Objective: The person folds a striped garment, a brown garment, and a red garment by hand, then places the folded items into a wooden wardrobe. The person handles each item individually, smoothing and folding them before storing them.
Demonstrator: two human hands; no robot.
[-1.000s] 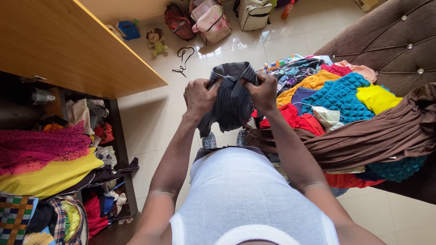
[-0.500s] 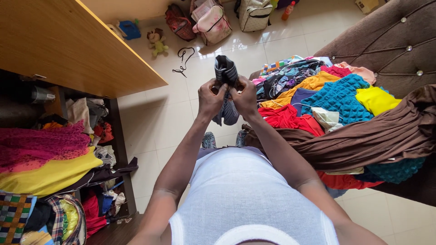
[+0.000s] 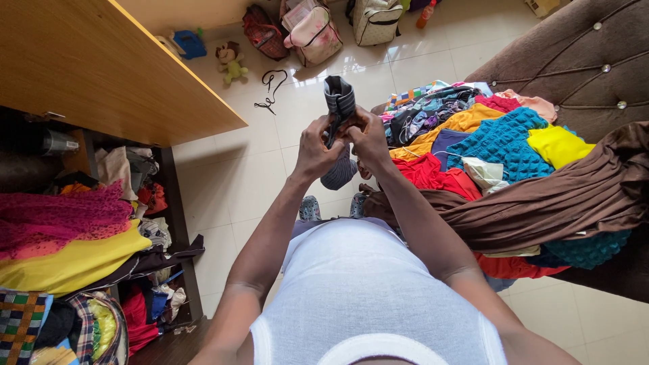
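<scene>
gripping dark striped garment (image 3: pixel 338 101) — both hands

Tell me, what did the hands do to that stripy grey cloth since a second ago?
The left hand and right hand came together, bunching the wide-held grey striped garment into a narrow roll. Both still grip it. The clothes heap stayed put.

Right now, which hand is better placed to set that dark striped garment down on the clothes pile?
Probably the right hand. Both hands grip the folded dark striped garment, but the clothes pile lies on the right side, just beyond the right hand, while the left hand is on the side towards the wooden wardrobe.
</scene>
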